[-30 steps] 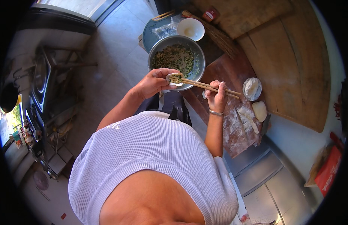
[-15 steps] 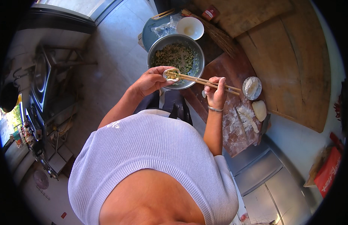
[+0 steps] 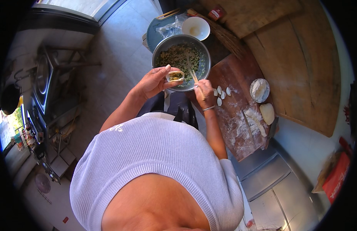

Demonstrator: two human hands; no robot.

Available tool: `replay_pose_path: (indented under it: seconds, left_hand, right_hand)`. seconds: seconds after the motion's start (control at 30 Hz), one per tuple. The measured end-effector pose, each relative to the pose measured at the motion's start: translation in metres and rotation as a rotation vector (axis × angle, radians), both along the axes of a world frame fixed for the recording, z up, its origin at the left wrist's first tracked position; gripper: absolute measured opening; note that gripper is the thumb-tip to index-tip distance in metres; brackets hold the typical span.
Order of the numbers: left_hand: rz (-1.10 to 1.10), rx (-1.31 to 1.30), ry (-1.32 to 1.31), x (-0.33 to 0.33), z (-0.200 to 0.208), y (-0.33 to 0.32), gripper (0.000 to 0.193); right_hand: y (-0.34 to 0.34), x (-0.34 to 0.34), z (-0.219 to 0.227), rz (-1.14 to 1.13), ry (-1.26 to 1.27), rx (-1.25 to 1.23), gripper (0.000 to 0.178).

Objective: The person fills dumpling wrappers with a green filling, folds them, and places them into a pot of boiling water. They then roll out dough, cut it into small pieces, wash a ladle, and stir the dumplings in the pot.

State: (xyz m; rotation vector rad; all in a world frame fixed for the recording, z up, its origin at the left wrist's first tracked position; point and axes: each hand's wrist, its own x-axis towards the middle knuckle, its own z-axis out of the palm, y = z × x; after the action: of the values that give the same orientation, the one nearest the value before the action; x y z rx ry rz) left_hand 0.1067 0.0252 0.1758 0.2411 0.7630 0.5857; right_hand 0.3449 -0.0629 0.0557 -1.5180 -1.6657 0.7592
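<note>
My left hand [image 3: 153,81] cups a round dumpling wrapper [image 3: 175,76] with a dab of green filling in it, just in front of the metal bowl [image 3: 159,50]. The bowl holds chopped green filling [image 3: 174,57]. My right hand [image 3: 205,91] grips a pair of chopsticks [image 3: 192,72] whose tips reach into the filling in the bowl. Several small dough pieces [image 3: 221,94] lie on the floured wooden board [image 3: 240,73] beside my right hand.
A small bowl of flour [image 3: 259,90], a lump of dough [image 3: 267,113] and a dough strip [image 3: 255,121] sit on the board's right side. A white bowl [image 3: 195,28] stands behind the metal bowl. Large wooden boards [image 3: 301,57] lie to the right.
The chopsticks left the wrapper and swung into the bowl of filling. My right hand moved left toward the bowl. My left hand still holds the filled wrapper.
</note>
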Motion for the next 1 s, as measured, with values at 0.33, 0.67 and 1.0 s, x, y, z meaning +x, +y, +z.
replay_pose_path:
  seconds: [0.33, 0.67, 1.0]
  left_hand:
    - [-0.007, 0.079, -0.006, 0.007, 0.025, -0.006, 0.040]
    - [-0.230, 0.247, 0.048, 0.020, 0.041, -0.020, 0.042]
    - [-0.328, 0.579, 0.291, 0.021, 0.047, -0.030, 0.033]
  right_hand:
    - [-0.009, 0.000, 0.030, -0.011, -0.204, -0.087, 0.025]
    - [0.024, -0.034, 0.160, 0.054, 0.221, 0.222, 0.018]
    - [0.022, -0.045, 0.158, -0.015, 0.211, 0.238, 0.015]
